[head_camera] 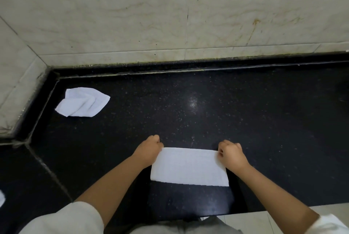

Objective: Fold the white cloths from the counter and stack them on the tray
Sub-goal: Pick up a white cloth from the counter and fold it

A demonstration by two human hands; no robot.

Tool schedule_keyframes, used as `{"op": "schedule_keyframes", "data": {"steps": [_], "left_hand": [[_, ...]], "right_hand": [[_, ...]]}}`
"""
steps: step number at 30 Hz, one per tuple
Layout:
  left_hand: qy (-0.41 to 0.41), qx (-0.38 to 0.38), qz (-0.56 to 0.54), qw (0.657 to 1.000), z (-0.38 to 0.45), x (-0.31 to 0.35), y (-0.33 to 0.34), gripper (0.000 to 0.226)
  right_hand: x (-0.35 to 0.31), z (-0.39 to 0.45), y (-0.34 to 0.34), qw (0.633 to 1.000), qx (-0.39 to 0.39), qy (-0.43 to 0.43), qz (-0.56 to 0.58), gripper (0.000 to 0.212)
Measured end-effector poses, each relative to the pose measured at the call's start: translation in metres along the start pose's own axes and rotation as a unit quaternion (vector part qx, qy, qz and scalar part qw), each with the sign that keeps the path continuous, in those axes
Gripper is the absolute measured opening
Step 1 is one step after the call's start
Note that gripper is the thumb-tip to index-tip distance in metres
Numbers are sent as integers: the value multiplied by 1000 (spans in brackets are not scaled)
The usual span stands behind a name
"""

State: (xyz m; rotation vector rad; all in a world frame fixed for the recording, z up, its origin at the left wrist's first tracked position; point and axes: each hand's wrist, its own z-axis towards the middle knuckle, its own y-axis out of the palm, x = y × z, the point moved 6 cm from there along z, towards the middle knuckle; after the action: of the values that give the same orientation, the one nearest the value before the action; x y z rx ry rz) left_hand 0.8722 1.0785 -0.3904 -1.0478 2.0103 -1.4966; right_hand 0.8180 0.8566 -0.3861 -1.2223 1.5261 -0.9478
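White cloth [189,166], folded into a flat rectangle, lies low in the centre of the frame on a black speckled counter [207,105], stretched between two hands. The left hand [150,146] pinches its upper left corner, the right hand [231,153] its upper right. A second, crumpled cloth [82,104] sits at left, well apart, near the marble wall [132,16].

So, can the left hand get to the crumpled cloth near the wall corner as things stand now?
Probably yes, but not at once. The left hand pinches a corner of the flat cloth and must let go first. Only bare counter lies between it and the crumpled cloth.
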Motion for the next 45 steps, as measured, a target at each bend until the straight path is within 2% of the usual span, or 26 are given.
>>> {"op": "schedule_keyframes", "data": {"steps": [4, 9, 11, 13, 15, 16, 17, 18, 20, 22, 24, 26, 28, 30, 31, 33, 35, 36, 38, 40, 45], "left_hand": [[-11, 0, 18, 1000, -2, -6, -1, 31], [-20, -63, 80, 995, -4, -6, 4, 32], [-18, -83, 105, 991, -6, -4, 1, 30], [-22, -64, 101, 993, -8, -6, -13, 29], [-68, 16, 42, 997, -12, -20, -39, 28], [-90, 90, 5, 992, -16, -29, -59, 29], [-77, 183, -15, 980, -24, -33, -79, 30], [-53, 245, -20, 968, -31, -35, -92, 30], [-12, 282, 42, 959, -48, -33, -97, 21], [20, 250, 76, 965, -58, -25, -76, 8], [39, 179, 59, 981, -66, -17, -40, 22], [46, 115, 61, 990, -69, -4, -5, 25], [45, 66, 64, 995, -74, 7, 18, 28], [22, 18, 63, 998, -78, 9, 28, 22], [17, 32, 55, 998, -80, 9, 28, 26], [0, 68, 14, 998, -82, 7, 23, 37], [-44, 117, -9, 992, -81, 4, 14, 37], [-74, 128, -42, 988, -78, 3, 9, 36], [-159, 71, -71, 982, -70, -1, 14, 46], [-212, 17, -79, 974, -65, -3, 21, 55], [-219, -32, -54, 974, -60, -5, 38, 60]], "right_hand": [[-1, -3, 5, 998, -13, -28, -62, 18], [-9, -2, 3, 993, -44, -19, -107, 42], [-9, 2, -1, 995, -60, -9, -77, 36], [-15, 8, -17, 997, -56, -21, -39, 20], [-18, 19, -44, 999, -13, -35, -30, 29], [-21, 23, -64, 998, 43, -49, -13, 28], [-26, 24, -84, 991, 113, -71, 7, 23], [-31, 22, -102, 979, 179, -91, 24, 18], [-37, 11, -116, 953, 278, -120, 29, 18], [-41, -3, -100, 944, 299, -142, 16, 18], [-41, -15, -64, 952, 263, -154, 7, 25], [-37, -26, -21, 976, 161, -141, -25, 32], [-32, -34, 8, 985, 98, -129, -55, 32], [-29, -42, 13, 983, 108, -134, -66, 21], [-27, -45, 11, 979, 132, -141, -65, 11], [-22, -49, 10, 983, 150, -98, -28, 16], [-16, -48, 4, 989, 142, 15, 44, 11], [-13, -45, 4, 990, 108, 75, 59, 16], [-11, -40, 7, 987, 32, 142, 70, 25], [-12, -34, 11, 982, -18, 165, 91, 26], [-19, -33, 21, 972, -50, 208, 103, 28]]}}
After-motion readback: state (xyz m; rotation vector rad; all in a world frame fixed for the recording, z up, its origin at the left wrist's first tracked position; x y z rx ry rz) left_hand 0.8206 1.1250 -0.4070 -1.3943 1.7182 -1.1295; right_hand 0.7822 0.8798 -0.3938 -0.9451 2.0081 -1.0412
